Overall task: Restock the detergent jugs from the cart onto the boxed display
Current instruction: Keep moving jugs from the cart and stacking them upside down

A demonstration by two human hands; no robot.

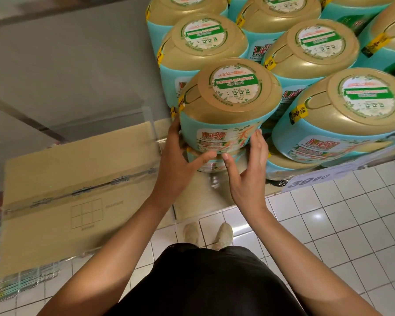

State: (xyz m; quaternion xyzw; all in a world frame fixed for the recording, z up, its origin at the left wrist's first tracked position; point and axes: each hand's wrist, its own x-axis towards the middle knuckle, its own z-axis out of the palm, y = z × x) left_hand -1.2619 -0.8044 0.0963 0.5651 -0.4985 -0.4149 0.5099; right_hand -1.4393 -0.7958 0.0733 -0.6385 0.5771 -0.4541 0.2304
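- Two hands at work on one detergent jug [228,110], the front-left unit of the display, teal body with gold cap and a round green label on top.
- We see our left hand [180,160] pressed against the jug's left side, fingers [176,125] wrapped round its wall and thumb lying across the lower front; its grip is on the jug.
- Our right hand [249,169] is spread, fingertips [258,133] touching the jug's lower right front, palm apart from it; its grip is loose, not clenched.
- The jug sits on another jug [212,164] of the same kind below it, partly hidden by our hands.
- Several matching jugs [349,110] stand packed close behind and to the right.
- One taped cardboard box [78,185], closed, lies to the left of the display.
- One price tag [310,181], blurred, hangs at the display's front edge.
- White tiled floor [342,224] below, with our shoes [224,236] on it.
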